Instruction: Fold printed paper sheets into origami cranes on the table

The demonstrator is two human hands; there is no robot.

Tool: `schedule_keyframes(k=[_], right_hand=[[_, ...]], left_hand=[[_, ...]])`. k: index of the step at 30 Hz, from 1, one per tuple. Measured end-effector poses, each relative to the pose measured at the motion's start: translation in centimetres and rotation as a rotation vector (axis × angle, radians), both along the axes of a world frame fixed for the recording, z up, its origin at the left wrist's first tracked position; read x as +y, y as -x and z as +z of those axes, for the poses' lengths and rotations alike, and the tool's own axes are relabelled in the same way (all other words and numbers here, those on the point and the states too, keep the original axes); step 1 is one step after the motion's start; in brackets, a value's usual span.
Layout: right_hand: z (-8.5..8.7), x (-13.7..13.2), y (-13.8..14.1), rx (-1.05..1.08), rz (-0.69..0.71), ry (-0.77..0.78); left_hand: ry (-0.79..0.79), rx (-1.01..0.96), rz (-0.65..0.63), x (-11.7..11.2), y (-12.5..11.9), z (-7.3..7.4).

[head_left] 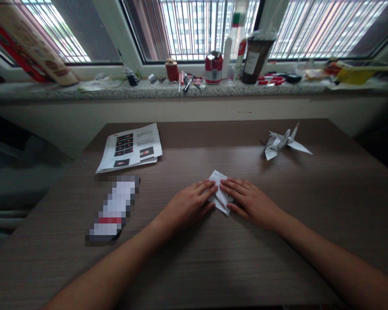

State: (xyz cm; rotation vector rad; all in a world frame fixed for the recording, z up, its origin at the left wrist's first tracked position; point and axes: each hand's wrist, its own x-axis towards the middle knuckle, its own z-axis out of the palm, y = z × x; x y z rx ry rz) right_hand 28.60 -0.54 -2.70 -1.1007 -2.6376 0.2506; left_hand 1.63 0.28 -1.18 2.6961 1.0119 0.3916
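A small folded white piece of paper (222,199) lies diamond-shaped on the brown table, with creased flaps on its upper side. My left hand (189,200) rests on its left side, fingers stretched out and the thumb apart near the lower edge. From the right, my right hand (250,201) lies on the paper with its fingers extended flat and the thumb by the lower right edge. Both hands partly cover the paper. Farther back on the right stands a folded paper crane (283,142), touched by neither hand.
Printed sheets (129,148) lie at the table's back left. Nearer, left of my left arm, is a pixelated phone-like object (114,209). Beyond the wooden table (194,267), the windowsill (110,91) holds a red can (213,68), a dark drink cup (257,58) and small clutter.
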Motion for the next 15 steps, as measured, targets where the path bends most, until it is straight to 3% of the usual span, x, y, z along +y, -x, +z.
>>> schedule_keyframes(k=[15], right_hand=[[-0.18,-0.08,-0.52,0.007,0.074,-0.025]], left_hand=[[-0.053,0.065,-0.028,0.07,0.43,-0.29]])
